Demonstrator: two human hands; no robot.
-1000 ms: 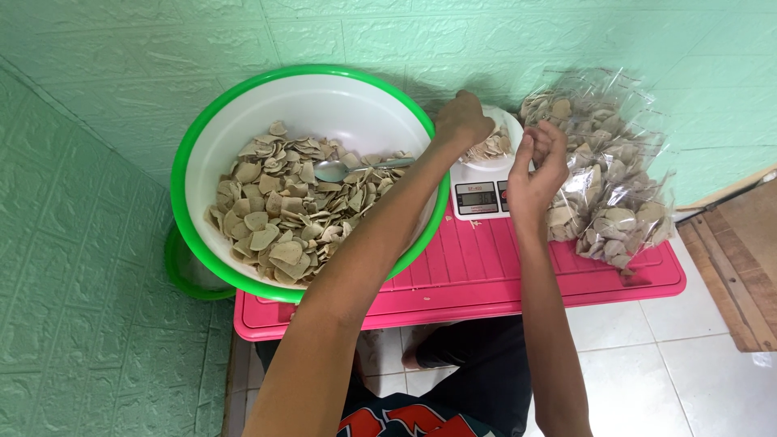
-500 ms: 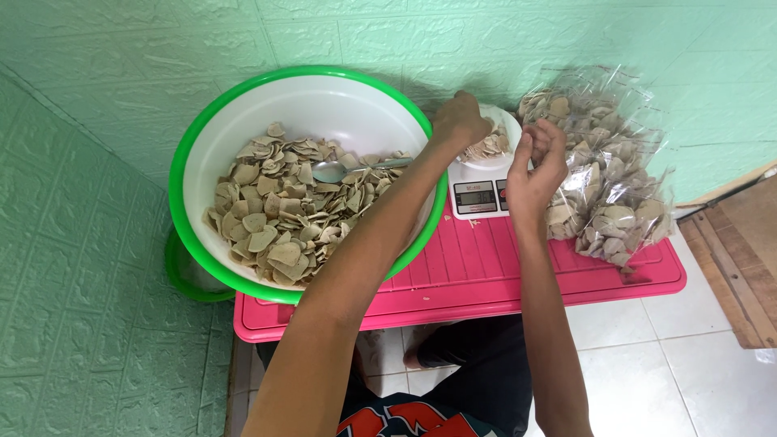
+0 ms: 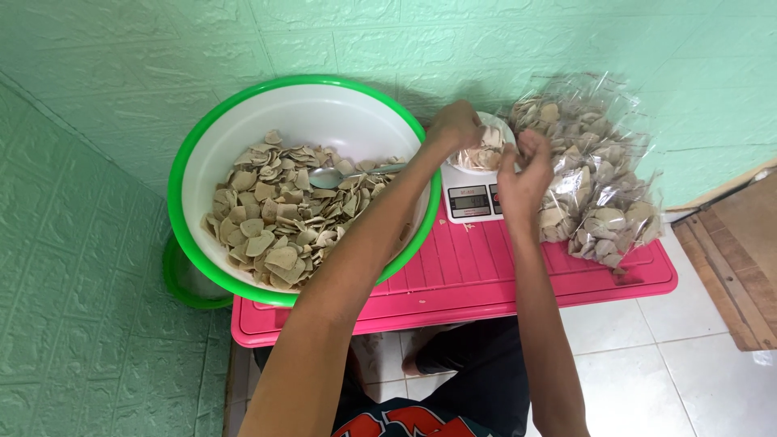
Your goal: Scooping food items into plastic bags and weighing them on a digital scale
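Note:
My left hand [image 3: 456, 127] reaches past the big bowl and rests with curled fingers on a small pile of pale chips [image 3: 488, 154] in a white dish on a white kitchen scale [image 3: 469, 201]. Just right of that dish is my right hand [image 3: 524, 174], its fingers bent together; whether it pinches anything is hidden. A large white bowl with a green rim [image 3: 324, 109] holds many thin beige chips [image 3: 275, 218] and a metal spoon [image 3: 332, 175]. My left forearm crosses over the bowl's right side.
Clear plastic bags full of chips [image 3: 603, 182] lie right of the scale. Everything stands on a pink plastic lid [image 3: 502, 279] against a green wall. A second green basin [image 3: 182, 283] sits below the bowl. Wooden boards [image 3: 745, 267] and white tiles lie to the right.
Both hands have closed in a little on the dish on the scale, the right one moving left and its fingers curling more. The view shifted slightly down.

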